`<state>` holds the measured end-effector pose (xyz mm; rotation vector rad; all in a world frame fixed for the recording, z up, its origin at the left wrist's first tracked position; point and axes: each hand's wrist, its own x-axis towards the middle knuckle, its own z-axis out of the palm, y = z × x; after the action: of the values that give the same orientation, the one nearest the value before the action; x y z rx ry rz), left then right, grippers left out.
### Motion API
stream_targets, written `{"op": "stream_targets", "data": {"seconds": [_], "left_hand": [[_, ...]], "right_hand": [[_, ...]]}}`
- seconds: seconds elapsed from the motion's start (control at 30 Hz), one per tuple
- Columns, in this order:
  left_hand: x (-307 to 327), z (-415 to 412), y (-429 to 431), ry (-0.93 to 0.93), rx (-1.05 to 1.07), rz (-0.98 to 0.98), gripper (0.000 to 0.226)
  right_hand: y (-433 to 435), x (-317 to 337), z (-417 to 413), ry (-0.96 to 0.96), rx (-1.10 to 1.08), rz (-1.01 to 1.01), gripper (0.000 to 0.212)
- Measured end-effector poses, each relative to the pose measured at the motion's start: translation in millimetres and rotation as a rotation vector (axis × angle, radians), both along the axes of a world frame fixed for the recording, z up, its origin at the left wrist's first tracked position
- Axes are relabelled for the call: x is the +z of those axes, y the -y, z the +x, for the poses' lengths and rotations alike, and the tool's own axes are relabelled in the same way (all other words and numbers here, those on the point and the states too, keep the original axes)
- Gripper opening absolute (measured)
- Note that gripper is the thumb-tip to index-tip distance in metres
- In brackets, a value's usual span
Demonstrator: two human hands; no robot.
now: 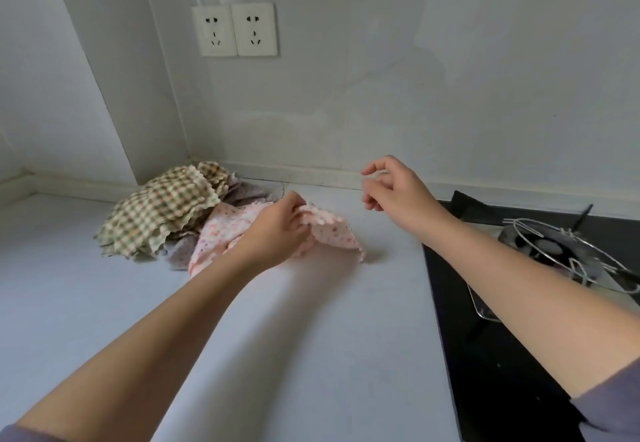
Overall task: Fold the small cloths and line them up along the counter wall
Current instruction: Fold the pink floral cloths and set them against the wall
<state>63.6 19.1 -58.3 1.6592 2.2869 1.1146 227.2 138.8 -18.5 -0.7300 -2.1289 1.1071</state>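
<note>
A heap of small cloths lies in the counter's back left corner: green checked cloths (162,209) on top, a grey-lilac one (178,246) beneath, and a pink flowered cloth (334,233) spread toward the middle. My left hand (277,230) pinches the pink cloth's upper edge and lifts it slightly off the white counter (311,337). My right hand (394,192) hovers to the right of the cloth, near the counter wall (381,112), fingers loosely curled and holding nothing.
A black gas hob (491,355) with a metal pan support (568,251) fills the counter's right side, under my right forearm. Two white wall sockets (235,30) sit above the cloth heap. A wall column juts out at the back left corner.
</note>
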Motion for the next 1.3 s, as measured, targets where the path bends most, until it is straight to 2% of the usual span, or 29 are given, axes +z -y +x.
{"op": "stream_targets", "data": {"seconds": [0.03,0.1,0.13,0.17,0.2,0.27,0.3,0.37,0.47,0.57,0.63,0.7,0.77,0.87,0.97,1.0,1.07,1.13,1.2,1.3], "left_hand": [[1,8,11,0.021,-0.002,0.041,0.01],[8,27,35,0.042,0.002,0.119,0.009],[14,36,47,0.041,0.0,0.144,0.013],[20,45,60,0.032,-0.016,0.159,0.015],[27,53,73,0.019,-0.044,0.163,0.018],[41,64,97,-0.031,-0.098,0.15,0.023],[48,66,108,-0.054,-0.108,0.142,0.023],[58,62,129,-0.066,-0.095,0.134,0.022],[68,52,155,-0.042,-0.058,0.096,0.024],[79,41,172,0.05,0.006,0.023,0.017],[87,32,172,0.181,-0.011,0.013,0.018],[87,21,161,0.18,-0.013,0.027,0.017],[79,12,143,0.008,0.033,-0.018,0.013],[49,2,108,-0.212,0.082,-0.135,0.011],[10,-8,80,-0.181,0.192,-0.142,0.016],[-1,-9,75,-0.189,0.246,-0.098,0.023],[-20,-6,72,-0.243,0.267,-0.001,0.028],[-35,3,73,-0.313,0.167,0.009,0.022],[-52,8,73,-0.384,0.047,-0.106,0.024],[-68,2,71,-0.437,0.006,-0.259,0.04]], "right_hand": [[17,-2,12,0.061,0.074,-0.026,0.024],[52,-14,31,0.218,0.168,-0.014,0.069],[71,-23,36,0.27,0.144,0.033,0.082],[89,-31,39,0.286,0.08,0.094,0.084],[101,-39,40,0.253,-0.001,0.139,0.073],[118,-45,42,0.113,-0.141,0.165,0.021],[123,-43,45,0.038,-0.196,0.149,0.005],[128,-30,55,-0.068,-0.234,0.076,0.018],[136,-3,73,-0.069,-0.158,0.014,0.011],[137,23,88,-0.14,-0.063,-0.156,0.004],[131,35,93,-0.206,-0.051,-0.263,0.015],[119,35,93,-0.2,-0.098,-0.288,0.02],[103,22,85,-0.134,-0.174,-0.261,0.026],[77,-17,67,0.033,-0.304,-0.201,0.048],[58,-50,46,0.06,-0.365,-0.169,0.05],[57,-56,42,0.091,-0.377,-0.098,0.048],[60,-65,36,0.211,-0.397,0.165,0.046],[70,-75,34,0.26,-0.336,0.351,0.036],[83,-86,33,0.375,-0.208,0.385,0.026],[94,-94,31,0.649,-0.093,0.496,0.037]]}}
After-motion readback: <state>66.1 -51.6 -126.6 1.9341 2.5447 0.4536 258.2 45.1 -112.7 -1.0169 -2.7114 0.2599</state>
